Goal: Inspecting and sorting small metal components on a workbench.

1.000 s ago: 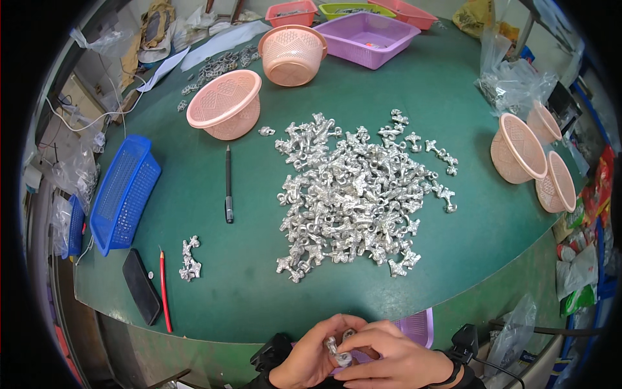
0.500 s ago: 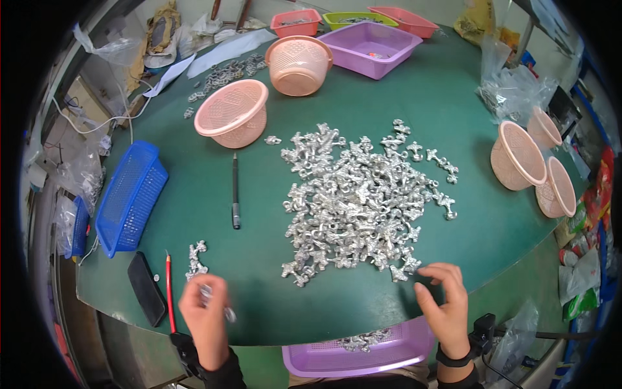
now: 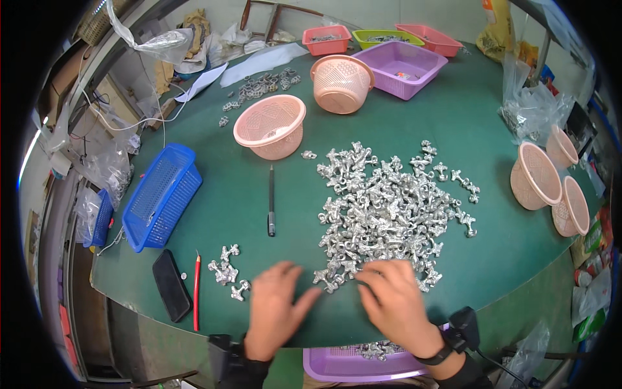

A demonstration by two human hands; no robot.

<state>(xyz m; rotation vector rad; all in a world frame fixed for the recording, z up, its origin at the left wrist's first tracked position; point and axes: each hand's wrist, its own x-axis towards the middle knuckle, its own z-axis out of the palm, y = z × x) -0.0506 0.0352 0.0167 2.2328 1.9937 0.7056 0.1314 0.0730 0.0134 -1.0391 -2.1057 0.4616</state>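
A large pile of small shiny silver metal castings (image 3: 389,211) lies in the middle of the green table. My right hand (image 3: 398,305) is at the pile's near edge, thumb and fingers apart, fingertips beside the nearest castings; nothing shows in its grasp. To its left, my left hand (image 3: 278,308) hovers over the table with its thumb spread away from the fingers, holding nothing I can see. Just left of that hand sits a small group of the same castings (image 3: 225,269), with one casting (image 3: 240,290) slightly nearer to me.
On the left are a red pencil (image 3: 197,292), black phone (image 3: 172,285) and blue basket (image 3: 162,198). A black pen (image 3: 271,201) lies before a pink basket (image 3: 270,126). More pink baskets (image 3: 536,175) stand right. Below the table edge is a purple basket (image 3: 330,366) containing castings.
My left hand has let go of castings beside the small left group, which has grown, and moved right toward the pile. My right hand has come inward to the pile's near edge. The view has shifted.
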